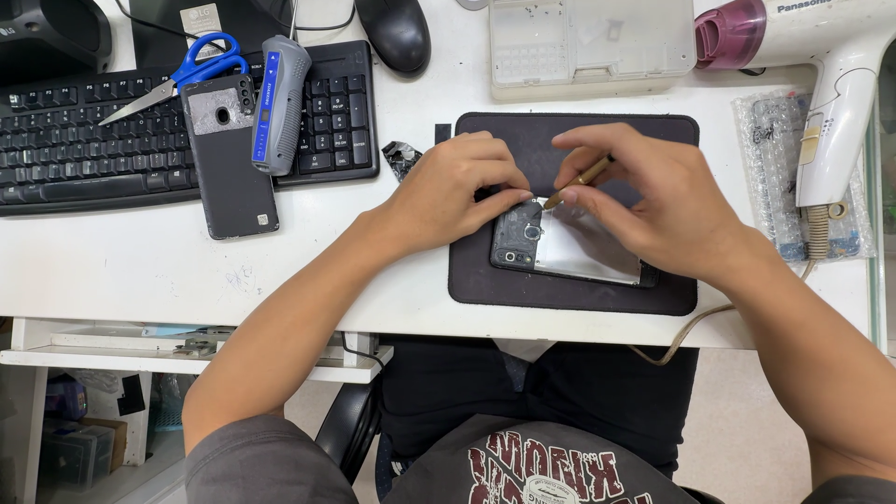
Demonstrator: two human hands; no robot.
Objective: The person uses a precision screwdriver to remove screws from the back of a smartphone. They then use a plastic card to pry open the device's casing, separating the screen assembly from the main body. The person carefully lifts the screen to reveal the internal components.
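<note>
The right hand (667,201) pinches a slim brass-coloured tool (580,181), tip down at the top edge of an opened phone (560,245) lying mid-way on the dark work mat (569,289), while the left hand (457,187) curls closed, fingertips pressing the phone's camera end flat. Judging by this, disassembly is underway; the next move calls for steady, shallow prying.
</note>
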